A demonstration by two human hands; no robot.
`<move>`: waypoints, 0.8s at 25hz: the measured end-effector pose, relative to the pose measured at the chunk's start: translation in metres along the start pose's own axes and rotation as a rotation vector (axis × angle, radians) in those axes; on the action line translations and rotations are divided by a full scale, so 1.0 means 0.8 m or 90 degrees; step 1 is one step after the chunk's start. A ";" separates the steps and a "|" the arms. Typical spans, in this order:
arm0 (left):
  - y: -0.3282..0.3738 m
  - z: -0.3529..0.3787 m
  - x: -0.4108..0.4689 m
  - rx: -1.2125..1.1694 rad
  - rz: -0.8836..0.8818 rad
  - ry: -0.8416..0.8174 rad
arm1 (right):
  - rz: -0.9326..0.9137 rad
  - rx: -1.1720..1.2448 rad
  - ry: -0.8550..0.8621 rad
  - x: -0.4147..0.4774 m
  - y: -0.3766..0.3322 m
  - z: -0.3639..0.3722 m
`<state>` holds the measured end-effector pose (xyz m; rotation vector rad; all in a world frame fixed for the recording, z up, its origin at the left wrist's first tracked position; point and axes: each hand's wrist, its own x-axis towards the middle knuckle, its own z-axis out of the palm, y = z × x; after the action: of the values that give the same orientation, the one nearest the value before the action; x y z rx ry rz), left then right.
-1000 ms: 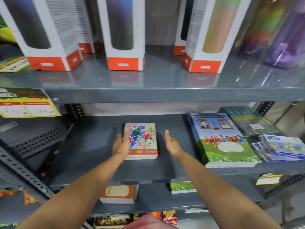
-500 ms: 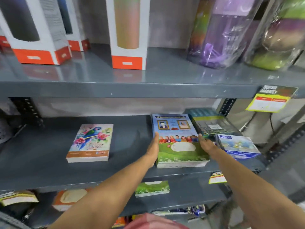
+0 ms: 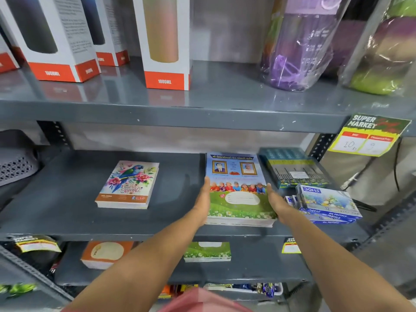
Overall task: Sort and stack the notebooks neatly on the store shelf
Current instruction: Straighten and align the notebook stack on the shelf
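Left hand (image 3: 203, 200) and right hand (image 3: 275, 200), grip wide, fingers straight, press opposite sides of the blue-and-green paper notebook stack (image 3: 236, 176).

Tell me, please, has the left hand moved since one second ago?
Yes. The left hand went rightward, from the left edge of the Hello Spring notebook to the left edge of the green-and-blue notebook stack.

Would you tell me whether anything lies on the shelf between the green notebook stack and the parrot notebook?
Only the left hand, against the left side of the green notebook stack; otherwise bare shelf runs to the parrot notebook.
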<state>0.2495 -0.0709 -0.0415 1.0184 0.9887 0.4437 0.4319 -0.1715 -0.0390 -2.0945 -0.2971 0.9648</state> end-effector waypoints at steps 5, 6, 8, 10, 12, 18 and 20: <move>0.014 -0.057 -0.012 -0.002 -0.008 0.048 | -0.043 -0.056 -0.088 -0.005 -0.012 0.052; 0.020 -0.067 -0.016 0.006 -0.005 0.057 | -0.073 -0.062 -0.103 0.030 -0.001 0.065; 0.027 -0.085 -0.022 0.004 -0.005 0.077 | -0.099 -0.083 -0.143 0.117 0.027 0.096; 0.026 -0.105 -0.020 0.002 -0.008 0.091 | -0.100 -0.082 -0.163 0.120 0.023 0.115; 0.023 -0.112 -0.017 -0.045 -0.014 0.083 | -0.098 -0.097 -0.146 0.044 -0.006 0.107; 0.025 -0.124 -0.012 0.062 -0.017 0.088 | -0.088 -0.169 -0.121 -0.025 -0.033 0.094; 0.026 -0.130 -0.011 0.205 -0.005 0.124 | -0.108 -0.198 -0.096 -0.035 -0.034 0.095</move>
<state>0.1593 -0.0151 -0.0361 1.2767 1.2662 0.3887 0.3605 -0.1245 -0.0338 -2.2320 -0.7310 1.0275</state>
